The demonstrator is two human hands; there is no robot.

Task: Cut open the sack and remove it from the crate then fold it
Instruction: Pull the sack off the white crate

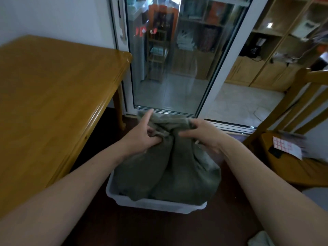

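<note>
Standing upright in the crate point(152, 204), the sack point(165, 173) has its bunched neck grasped by the left hand point(142, 137) and right hand point(204, 134).

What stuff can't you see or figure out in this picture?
All from the head view:
- What is inside the sack: the cloth hides it.
- How the sack's neck is closed: the left hand and right hand cover it.
- The inside of the crate: the sack fills it.
- The paper with red squares on the chair: blurred, unreadable.
- Any cutting tool: none shows.
</note>
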